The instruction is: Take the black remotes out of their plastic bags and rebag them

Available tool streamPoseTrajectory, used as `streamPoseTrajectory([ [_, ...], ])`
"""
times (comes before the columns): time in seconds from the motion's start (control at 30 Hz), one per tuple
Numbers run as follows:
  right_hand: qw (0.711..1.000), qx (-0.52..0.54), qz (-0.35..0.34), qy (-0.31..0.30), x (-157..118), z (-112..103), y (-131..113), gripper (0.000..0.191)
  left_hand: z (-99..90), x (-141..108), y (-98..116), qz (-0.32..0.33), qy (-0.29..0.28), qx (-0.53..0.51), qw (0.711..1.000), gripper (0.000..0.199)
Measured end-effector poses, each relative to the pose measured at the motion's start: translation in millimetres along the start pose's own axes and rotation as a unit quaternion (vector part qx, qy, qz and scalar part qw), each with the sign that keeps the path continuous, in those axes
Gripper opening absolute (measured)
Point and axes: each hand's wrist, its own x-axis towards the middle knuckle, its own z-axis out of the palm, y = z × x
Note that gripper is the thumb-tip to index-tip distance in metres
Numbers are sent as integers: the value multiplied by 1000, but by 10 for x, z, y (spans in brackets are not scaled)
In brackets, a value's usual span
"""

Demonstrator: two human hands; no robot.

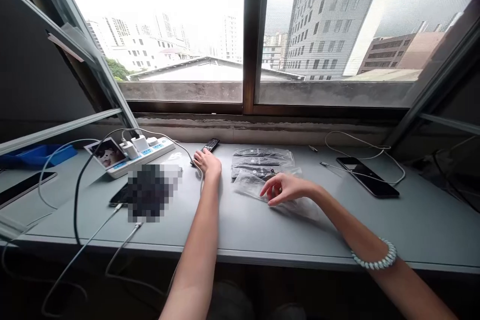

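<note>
A black remote control (211, 145) lies towards the back of the desk, its far end showing beyond my left hand (207, 163). The fingers of that hand are wrapped over the near end of the remote. Right of it, several dark items in clear plastic sleeves (261, 161) lie in a stack of rows; they look like bagged remote controls. My right hand (287, 188) hovers over or lightly touches a loose clear plastic bag (251, 184) in front of them. Its fingers are bent and apart from the thumb, with nothing visible between them.
A white power strip (157, 149) with plugged-in chargers stands at the left, beside a photo card (107, 154). A blurred-out patch covers a dark device there. A phone (367, 176) with a white cable lies at the right. Cables hang over the front edge. A blue tray (41, 156) sits far left.
</note>
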Motion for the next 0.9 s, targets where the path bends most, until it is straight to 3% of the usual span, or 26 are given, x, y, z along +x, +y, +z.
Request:
streamPoseTrajectory([
  [0.23,1000,-21,-9,-1,5,17,4,32,15,3,11,-19,-46,-27,998,45],
  [0.43,999,-30,-15,19,26,62,55,27,8,-18,52,41,1,-116,992,57],
  [0.57,999,-25,-21,16,39,67,49,24,-73,-36,111,88,20,-221,971,62],
  [0.67,998,26,-22,53,50,50,-7,49,-198,-89,198,160,66,-343,923,63],
  [0.73,987,88,-18,135,46,10,-53,70,-302,-193,291,221,89,-417,877,65],
  [0.8,956,166,-21,242,23,-65,-87,78,-393,-366,403,290,81,-466,832,65],
  [0.9,876,285,-43,386,-52,-234,-83,74,-447,-713,555,422,30,-478,769,68],
])
